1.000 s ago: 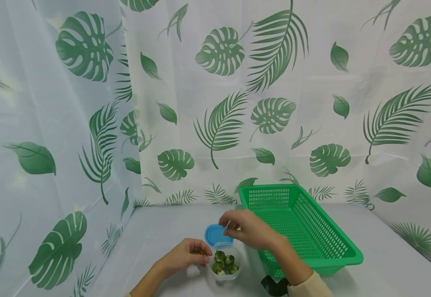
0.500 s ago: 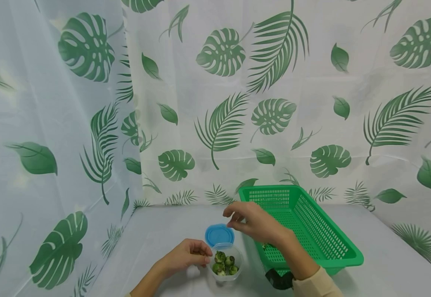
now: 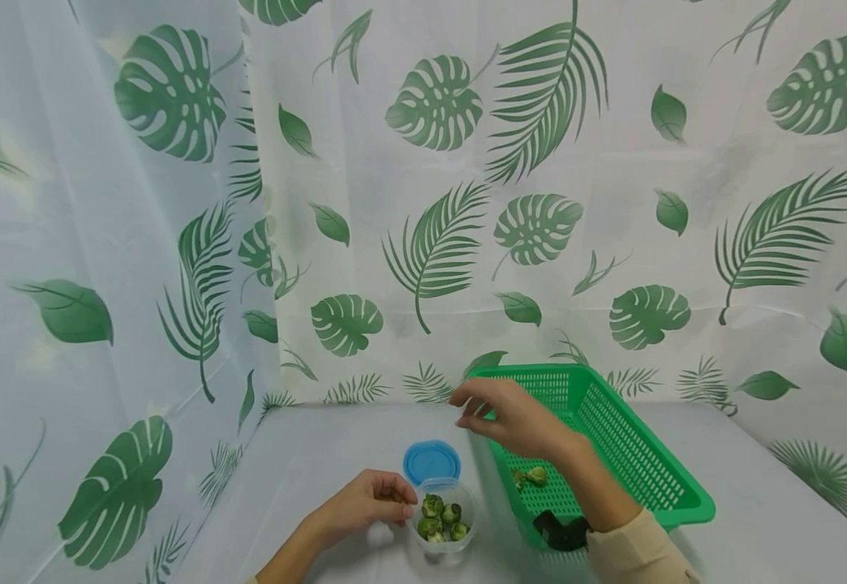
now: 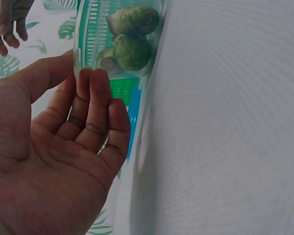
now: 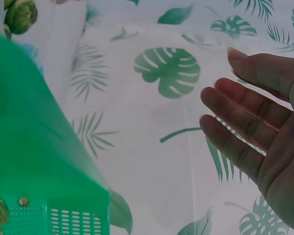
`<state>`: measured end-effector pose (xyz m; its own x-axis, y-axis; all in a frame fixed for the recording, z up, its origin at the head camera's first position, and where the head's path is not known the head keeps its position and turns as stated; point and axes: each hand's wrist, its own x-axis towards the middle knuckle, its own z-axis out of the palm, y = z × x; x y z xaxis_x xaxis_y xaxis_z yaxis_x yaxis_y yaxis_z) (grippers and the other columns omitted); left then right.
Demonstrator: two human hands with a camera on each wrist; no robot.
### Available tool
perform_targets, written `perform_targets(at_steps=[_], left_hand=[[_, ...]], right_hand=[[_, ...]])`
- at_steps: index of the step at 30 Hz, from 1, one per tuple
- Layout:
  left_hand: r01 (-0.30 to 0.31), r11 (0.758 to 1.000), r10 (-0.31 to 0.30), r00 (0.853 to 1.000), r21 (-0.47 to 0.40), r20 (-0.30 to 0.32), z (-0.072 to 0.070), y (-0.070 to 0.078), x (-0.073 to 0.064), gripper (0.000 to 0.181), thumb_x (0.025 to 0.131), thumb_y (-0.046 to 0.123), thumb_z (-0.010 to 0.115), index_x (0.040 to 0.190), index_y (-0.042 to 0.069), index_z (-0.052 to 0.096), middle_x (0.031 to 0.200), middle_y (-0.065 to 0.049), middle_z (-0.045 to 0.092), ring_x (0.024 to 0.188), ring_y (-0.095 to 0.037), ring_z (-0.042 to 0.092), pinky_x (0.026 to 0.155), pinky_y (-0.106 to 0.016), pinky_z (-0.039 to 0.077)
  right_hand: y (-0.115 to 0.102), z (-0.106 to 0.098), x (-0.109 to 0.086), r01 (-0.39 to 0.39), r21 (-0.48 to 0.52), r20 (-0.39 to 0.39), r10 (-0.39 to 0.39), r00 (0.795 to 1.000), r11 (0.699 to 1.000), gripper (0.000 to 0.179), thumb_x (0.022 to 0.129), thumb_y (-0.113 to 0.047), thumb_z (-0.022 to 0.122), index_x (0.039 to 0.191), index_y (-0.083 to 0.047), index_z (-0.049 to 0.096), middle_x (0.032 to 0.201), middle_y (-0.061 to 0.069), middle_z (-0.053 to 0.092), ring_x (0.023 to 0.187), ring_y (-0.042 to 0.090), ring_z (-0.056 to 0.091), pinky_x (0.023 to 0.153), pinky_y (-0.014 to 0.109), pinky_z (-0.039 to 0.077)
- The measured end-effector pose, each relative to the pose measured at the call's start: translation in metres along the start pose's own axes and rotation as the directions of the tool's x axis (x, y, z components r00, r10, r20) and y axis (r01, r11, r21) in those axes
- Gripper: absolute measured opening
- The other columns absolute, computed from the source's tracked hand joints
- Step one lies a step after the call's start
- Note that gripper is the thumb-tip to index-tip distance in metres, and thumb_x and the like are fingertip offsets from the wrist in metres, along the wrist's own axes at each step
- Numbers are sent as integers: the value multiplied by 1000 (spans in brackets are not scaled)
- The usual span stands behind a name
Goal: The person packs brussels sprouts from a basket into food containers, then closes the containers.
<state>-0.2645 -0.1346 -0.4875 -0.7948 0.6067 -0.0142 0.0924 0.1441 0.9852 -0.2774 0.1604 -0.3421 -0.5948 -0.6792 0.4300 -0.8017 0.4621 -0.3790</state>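
Note:
A small clear plastic container (image 3: pixel 444 547) stands on the table with several Brussels sprouts (image 3: pixel 432 506) inside. My left hand (image 3: pixel 365 504) steadies it from the left, thumb and fingertips at its rim; the left wrist view shows this grip close to the sprouts (image 4: pixel 133 51). Over the left edge of a green basket (image 3: pixel 686 516) hovers my right hand (image 3: pixel 514 418), fingers spread loosely and holding nothing, as the right wrist view confirms. Inside the basket, close under the right forearm, lie a few Brussels sprouts (image 3: pixel 537 476).
A blue lid (image 3: pixel 432 464) lies on the white table (image 3: pixel 336 438) just behind the container. The basket takes up the right side. A leaf-print curtain (image 3: pixel 453 268) hangs along the back and left of the table.
My right hand has moved up and to the right, from over the blue lid to the basket's edge. Sprouts in the basket have come into sight. The left hand stays at the container.

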Motion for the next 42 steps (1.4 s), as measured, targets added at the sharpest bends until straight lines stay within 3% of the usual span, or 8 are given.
perform_targets(at_steps=[19,33,42], left_hand=[[-7,1000,7,1000,-4,6,0,0,0,31,98,13,71,117,-11,67,95,2,72,84,-12,67,78,-28,59],[8,1000,-8,1000,-10,3,0,0,0,30,98,14,71,117,-9,68,96,1,72,84,-12,66,78,-28,59],[10,1000,-10,1000,-12,-2,0,0,0,29,98,12,71,117,-10,68,95,1,72,84,-12,66,77,-27,58]], right_hand=[[19,-17,-3,-61,9,-21,61,998,998,27,98,-11,72,125,-15,69,118,2,72,99,13,71,86,34,60],[41,-34,-8,-76,8,-88,76,993,997,25,98,-13,73,123,-13,70,119,5,73,101,23,73,86,40,60],[60,-36,-11,-160,32,-100,162,982,987,24,99,-14,72,123,-16,70,120,4,72,104,25,72,87,39,60]])
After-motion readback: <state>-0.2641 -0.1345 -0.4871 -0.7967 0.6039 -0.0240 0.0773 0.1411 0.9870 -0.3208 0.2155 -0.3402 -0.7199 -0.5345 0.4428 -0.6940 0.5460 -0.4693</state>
